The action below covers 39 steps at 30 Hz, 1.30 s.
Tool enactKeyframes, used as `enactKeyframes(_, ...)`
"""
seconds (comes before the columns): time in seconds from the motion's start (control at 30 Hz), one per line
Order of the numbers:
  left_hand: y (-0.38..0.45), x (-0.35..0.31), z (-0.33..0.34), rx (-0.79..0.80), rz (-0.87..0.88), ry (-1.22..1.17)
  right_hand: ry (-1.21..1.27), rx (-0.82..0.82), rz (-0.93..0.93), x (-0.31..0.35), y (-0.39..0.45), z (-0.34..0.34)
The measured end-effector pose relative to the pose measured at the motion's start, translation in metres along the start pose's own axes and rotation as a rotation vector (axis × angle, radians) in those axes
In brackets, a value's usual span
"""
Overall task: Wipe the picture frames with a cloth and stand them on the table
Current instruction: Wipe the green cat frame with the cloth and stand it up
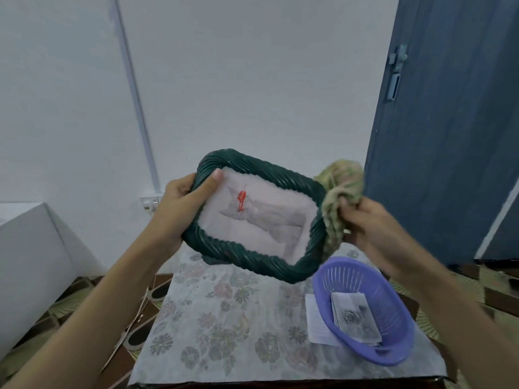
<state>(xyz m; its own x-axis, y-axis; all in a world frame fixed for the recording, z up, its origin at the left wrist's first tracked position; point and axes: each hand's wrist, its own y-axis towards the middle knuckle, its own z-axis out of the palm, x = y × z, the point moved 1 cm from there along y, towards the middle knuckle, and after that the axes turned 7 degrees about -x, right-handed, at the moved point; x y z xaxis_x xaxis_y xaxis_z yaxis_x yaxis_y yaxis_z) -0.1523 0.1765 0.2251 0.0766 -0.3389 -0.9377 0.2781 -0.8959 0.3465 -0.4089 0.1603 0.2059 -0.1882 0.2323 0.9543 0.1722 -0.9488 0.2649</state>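
Hands, two, both raised above the table. Left hand point(179, 203): grips one picture frame point(252, 256) at its left edge, thumb laid across the front onto the picture, fingers curled behind. Right hand point(376, 234): bunches one cloth point(337, 197), yellowish-green, fingers closed round it, cloth pressed against the frame's right edge.

Picture frame, one in hand: dark green, twisted rope-like moulding, rounded rectangle, held tilted in the air, face toward the camera; pale grey print inside with one small red mark.

Table point(224, 318), one: floral covering, directly below the frame. Dark green item point(209, 259), one, partly hidden behind the held frame's lower edge at the table's far side; identity not clear.

Basket point(393, 313), one: purple plastic, slotted walls, on the table's right side, below the right hand. Contents: flat grey printed items point(356, 318), count not clear. White paper sheet point(317, 324), one, lying under the basket's left rim.

Surroundings: white wall point(252, 80); blue door point(449, 136), one, at right; white box-like surface point(28, 248), one, at left; wall socket point(148, 202), one; patterned floor point(70, 301).
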Motion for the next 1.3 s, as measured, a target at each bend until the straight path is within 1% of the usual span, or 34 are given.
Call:
enactKeyframes(0.03, -0.001, 0.0, 0.003, 0.007, -0.008, -0.023, 0.008, -0.056, -0.045, -0.004, -0.001, 0.008)
enactKeyframes(0.1, -0.003, 0.0, 0.005, 0.027, -0.013, -0.051, -0.058, -0.206, -0.165, -0.004, 0.001, 0.017)
enactKeyframes(0.17, -0.003, 0.003, 0.002, 0.034, -0.027, -0.073, -0.092, -0.284, -0.209, 0.001, 0.004, 0.02)
enactKeyframes(0.27, -0.005, 0.009, 0.002, -0.002, -0.064, -0.129, 0.082, -0.299, -0.101, 0.002, 0.013, 0.018)
enactKeyframes(0.37, -0.006, 0.013, 0.0, -0.084, -0.114, -0.204, 0.355, -0.345, 0.059, 0.001, 0.017, 0.002)
enactKeyframes(0.43, -0.002, 0.013, -0.006, -0.15, -0.11, -0.211, 0.452, -0.285, 0.074, -0.002, 0.01, -0.011)
enactKeyframes(0.5, -0.001, 0.014, -0.007, -0.197, -0.072, -0.188, 0.388, -0.134, 0.059, -0.006, -0.001, -0.011)
enactKeyframes(0.53, -0.003, 0.015, -0.005, -0.203, -0.052, -0.179, 0.304, -0.067, 0.054, -0.011, -0.005, -0.006)
enactKeyframes(0.57, -0.004, 0.015, -0.002, -0.207, -0.037, -0.17, 0.194, -0.036, 0.044, -0.016, -0.008, 0.002)
enactKeyframes(0.6, -0.005, 0.016, 0.001, -0.211, -0.022, -0.162, 0.052, -0.051, 0.019, -0.022, -0.008, 0.01)
enactKeyframes(0.67, -0.009, 0.015, 0.007, -0.209, 0.01, -0.155, -0.205, -0.188, -0.042, -0.032, -0.002, 0.022)
enactKeyframes(0.7, -0.01, 0.014, 0.008, -0.206, 0.027, -0.151, -0.271, -0.258, -0.072, -0.035, 0.001, 0.027)
enactKeyframes(0.77, -0.011, 0.014, 0.009, -0.205, 0.063, -0.14, -0.292, -0.348, -0.119, -0.039, 0.005, 0.032)
enactKeyframes(0.87, -0.013, 0.013, 0.012, -0.215, 0.095, -0.15, -0.278, -0.427, -0.128, -0.042, 0.01, 0.034)
enactKeyframes(0.97, -0.014, 0.014, 0.013, -0.215, 0.07, -0.186, -0.267, -0.479, -0.109, -0.04, 0.013, 0.034)
enactKeyframes(1.03, -0.015, 0.017, 0.014, -0.232, 0.041, -0.203, -0.308, -0.545, -0.143, -0.036, 0.015, 0.033)
enactKeyframes(1.1, -0.017, 0.019, 0.016, -0.231, 0.025, -0.222, -0.281, -0.613, -0.163, -0.035, 0.015, 0.03)
enactKeyframes(1.13, -0.017, 0.02, 0.017, -0.23, 0.018, -0.229, -0.256, -0.618, -0.163, -0.035, 0.014, 0.028)
enactKeyframes(1.17, -0.017, 0.022, 0.017, -0.232, 0.014, -0.236, -0.229, -0.584, -0.156, -0.034, 0.012, 0.027)
enactKeyframes(1.27, -0.014, 0.023, 0.015, -0.247, 0.007, -0.226, -0.227, -0.369, -0.111, -0.037, 0.007, 0.028)
enactKeyframes(1.3, -0.014, 0.023, 0.015, -0.242, 0.007, -0.215, -0.254, -0.36, -0.116, -0.038, 0.005, 0.029)
